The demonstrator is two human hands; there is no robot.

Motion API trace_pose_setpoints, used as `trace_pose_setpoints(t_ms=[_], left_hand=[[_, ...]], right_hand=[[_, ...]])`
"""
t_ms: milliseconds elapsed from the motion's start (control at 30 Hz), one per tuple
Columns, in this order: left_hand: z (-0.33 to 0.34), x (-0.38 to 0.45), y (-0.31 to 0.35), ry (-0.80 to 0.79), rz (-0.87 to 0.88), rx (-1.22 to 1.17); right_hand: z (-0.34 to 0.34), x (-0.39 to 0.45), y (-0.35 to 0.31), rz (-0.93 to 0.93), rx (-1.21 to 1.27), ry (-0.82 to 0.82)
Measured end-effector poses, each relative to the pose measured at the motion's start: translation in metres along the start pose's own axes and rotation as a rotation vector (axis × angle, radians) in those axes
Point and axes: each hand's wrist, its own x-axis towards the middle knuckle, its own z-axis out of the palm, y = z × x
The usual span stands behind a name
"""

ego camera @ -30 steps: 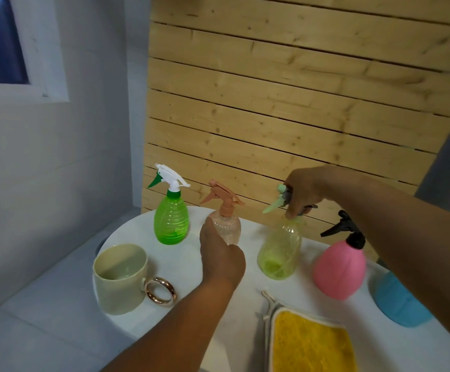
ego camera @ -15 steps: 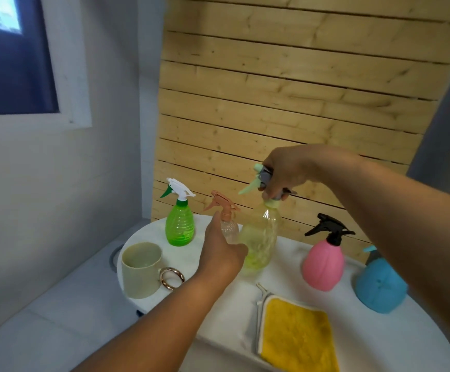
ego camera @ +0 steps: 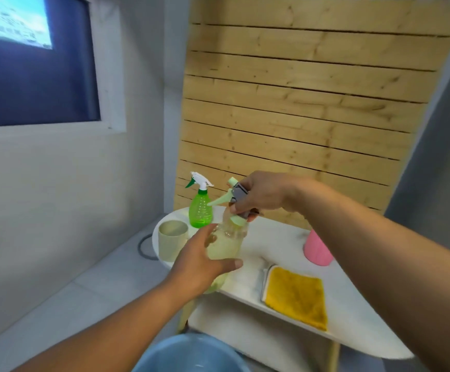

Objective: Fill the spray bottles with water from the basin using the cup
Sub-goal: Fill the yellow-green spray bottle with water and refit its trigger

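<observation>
Left hand [ego camera: 202, 260] wrapped round the yellow bottle [ego camera: 225, 247], held off the table [ego camera: 280, 237] edge above the basin [ego camera: 189, 354]; right hand [ego camera: 256, 196] clamped on its sprayer [ego camera: 230, 196]. Could slip or tip if twisted hard with a loose grip below. Cup [ego camera: 171, 238] waiting behind. Bottle's base hidden, water level unclear, pink bottle [ego camera: 316, 249] half covered

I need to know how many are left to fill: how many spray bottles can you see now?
3: a green spray bottle standing behind the cup, a pale yellow-green one held in both hands, a pink one half hidden by the right arm. Others may be hidden.
</observation>
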Motion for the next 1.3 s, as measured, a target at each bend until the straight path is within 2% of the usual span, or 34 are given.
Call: trace_pose_setpoints(t_ms=[200,333,533,667,767,833,967,1100,1300], left_hand=[[-0.025,-0.026,-0.016,-0.024,0.01,0.106],[-0.044,-0.033,-0.018,-0.162,-0.08,0.1],[-0.065,-0.03,-0.009,-0.294,-0.054,0.193],[-0.073,-0.033,-0.009,-0.312,-0.059,0.148],[-0.072,-0.042,-0.013,-0.345,-0.008,0.211],[-0.069,-0.046,-0.017,-0.313,0.016,0.217],[-0.077,-0.044,-0.021,-0.194,-0.086,-0.07],[-0.082,-0.042,-0.026,-0.166,-0.223,-0.455],[-0.086,-0.045,-0.034,-0.197,-0.495,-0.484]], right_hand=[[0.04,-0.02,0.004,0.072,0.135,-0.094],[0.049,-0.024,0.012,-0.017,0.151,-0.117],[0.05,-0.027,0.016,0.005,0.258,-0.136],[0.051,-0.028,0.018,0.133,0.327,-0.109],[0.048,-0.028,0.022,0.259,0.348,-0.098],[0.047,-0.029,0.025,0.304,0.384,-0.109],[0.045,-0.031,0.035,0.313,0.468,-0.113],[0.045,-0.032,0.045,0.293,0.581,-0.135],[0.053,-0.035,0.054,0.202,0.581,-0.13]])
